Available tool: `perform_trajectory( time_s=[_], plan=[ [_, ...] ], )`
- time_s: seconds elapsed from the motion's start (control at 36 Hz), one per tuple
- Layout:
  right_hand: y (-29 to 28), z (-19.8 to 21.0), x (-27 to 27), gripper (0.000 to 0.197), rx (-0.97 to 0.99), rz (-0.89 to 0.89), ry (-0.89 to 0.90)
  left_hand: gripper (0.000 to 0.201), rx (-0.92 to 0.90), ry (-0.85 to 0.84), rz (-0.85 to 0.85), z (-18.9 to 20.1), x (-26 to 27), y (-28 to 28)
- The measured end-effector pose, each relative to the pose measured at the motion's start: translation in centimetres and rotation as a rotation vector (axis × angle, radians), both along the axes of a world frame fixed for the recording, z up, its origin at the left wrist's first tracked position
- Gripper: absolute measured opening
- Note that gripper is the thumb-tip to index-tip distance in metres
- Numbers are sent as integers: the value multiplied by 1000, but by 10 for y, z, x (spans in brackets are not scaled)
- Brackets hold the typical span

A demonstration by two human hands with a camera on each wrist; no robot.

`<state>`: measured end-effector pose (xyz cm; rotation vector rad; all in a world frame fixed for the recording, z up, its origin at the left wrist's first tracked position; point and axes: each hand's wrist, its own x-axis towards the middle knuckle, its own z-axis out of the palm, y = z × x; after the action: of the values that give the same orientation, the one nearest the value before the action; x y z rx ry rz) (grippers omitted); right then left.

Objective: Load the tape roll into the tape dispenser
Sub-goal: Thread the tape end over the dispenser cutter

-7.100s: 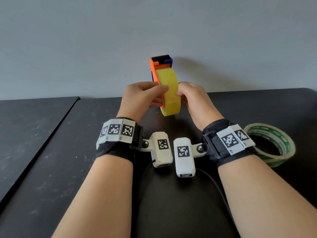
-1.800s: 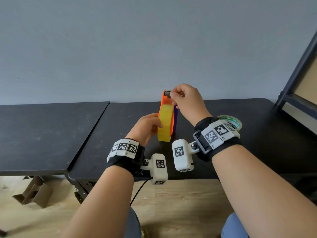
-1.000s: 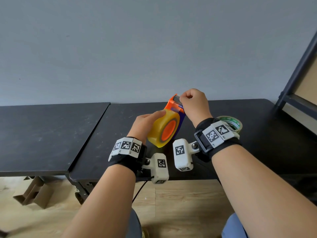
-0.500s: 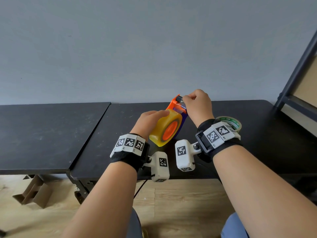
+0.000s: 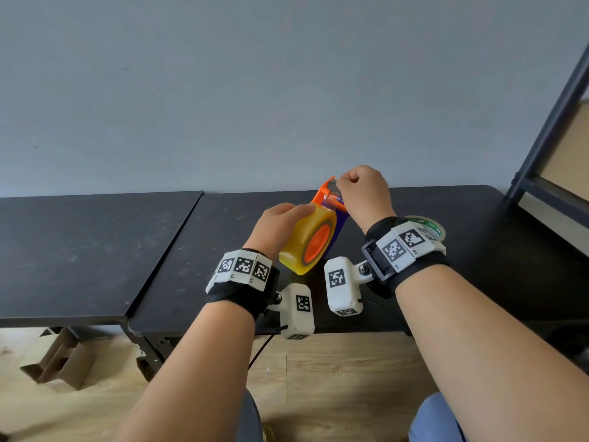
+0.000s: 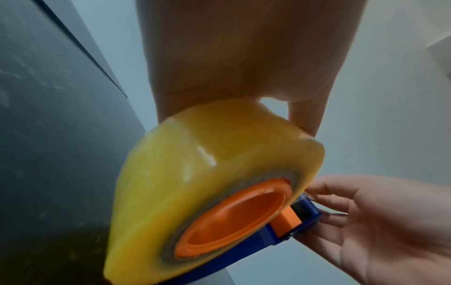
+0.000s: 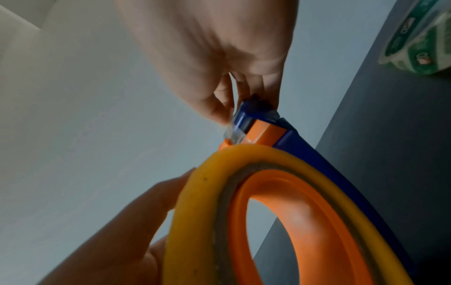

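glossy yellow tape roll [image 5: 298, 237] seated on orange-blue dispenser [image 5: 331, 199]; left hand [image 5: 275, 228] grips roll, right hand [image 5: 363, 193] pinches tape end.

left hand [image 5: 276, 225] cupped, right hand [image 5: 363, 193] pinching

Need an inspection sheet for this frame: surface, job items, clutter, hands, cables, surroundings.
Surface: black table, second black table abutting on its left.
Job's things: yellow tape roll seated on the orange hub of the tape dispenser, held tilted above the table.
Clutter: green-printed tape roll lying on the table behind the right wrist.
Grippers: left hand grips the yellow roll; right hand pinches the clear tape end at the dispenser's head.
Cables: black cable hanging from the left wrist camera.
Surroundings: grey wall, wood floor, cardboard, dark shelf frame.
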<state>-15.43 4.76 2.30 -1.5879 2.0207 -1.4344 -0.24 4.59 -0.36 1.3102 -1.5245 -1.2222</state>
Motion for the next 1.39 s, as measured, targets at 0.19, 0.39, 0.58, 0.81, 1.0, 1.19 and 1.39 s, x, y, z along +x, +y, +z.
perform_trajectory(
  time_s=[0.19,0.39,0.58,0.81,1.0,1.19,1.39],
  plan=[
    [3,4,-2,28,36,29,58,27,-14,-19,17,-2,0,1],
    [2,3,-5,28,56,16,48,29,-36,-70,47,0,-3,2],
    [0,-2,-7,28,57,-6,35,51,-68,-77,79,-1,-4,1],
    [-1,-4,-9,28,50,-27,1,60,-97,-115,67,-1,-5,-1],
    [-1,-4,-10,27,27,-54,-39,48,-87,-104,43,0,-1,-1],
    [-1,1,-12,25,3,-66,-86,38,-31,-146,-81,1,-1,-1],
    [-2,3,-10,26,-8,-67,-85,53,-126,-208,-87,7,-13,2]
  ],
)
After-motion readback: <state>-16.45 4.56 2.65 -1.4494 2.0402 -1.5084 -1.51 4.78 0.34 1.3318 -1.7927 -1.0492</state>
